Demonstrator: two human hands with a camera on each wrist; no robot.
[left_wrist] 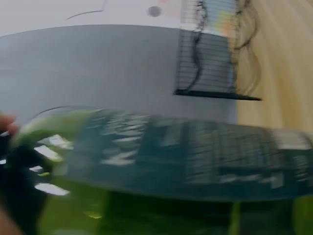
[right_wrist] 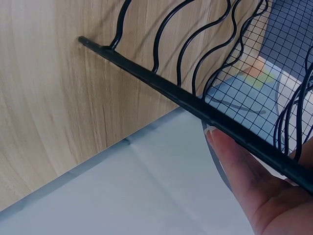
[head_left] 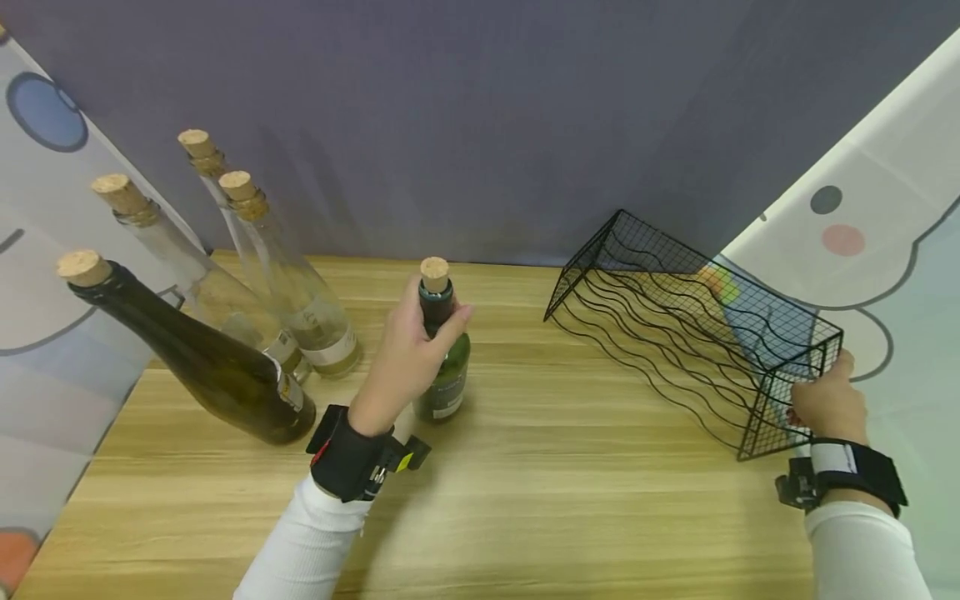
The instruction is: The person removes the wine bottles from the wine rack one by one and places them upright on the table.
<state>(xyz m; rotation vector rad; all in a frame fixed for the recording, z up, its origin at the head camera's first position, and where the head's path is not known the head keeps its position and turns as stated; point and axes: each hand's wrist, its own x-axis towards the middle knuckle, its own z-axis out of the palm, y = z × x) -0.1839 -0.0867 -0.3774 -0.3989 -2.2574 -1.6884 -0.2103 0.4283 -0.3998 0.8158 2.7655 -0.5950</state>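
Note:
My left hand grips the dark neck of a green wine bottle, upright with a cork in its mouth. Whether its base touches the table cannot be told. In the left wrist view the bottle's dark label fills the lower half, blurred. On the right, a black wire wine rack with wavy rods and mesh sides sits on the table. My right hand holds the rack's near right end; in the right wrist view fingers lie against its end bar.
Several corked bottles stand at the left: a dark one nearest, and clear glass ones behind it. A grey panel rises behind the wooden table. Printed cloth hangs at the sides.

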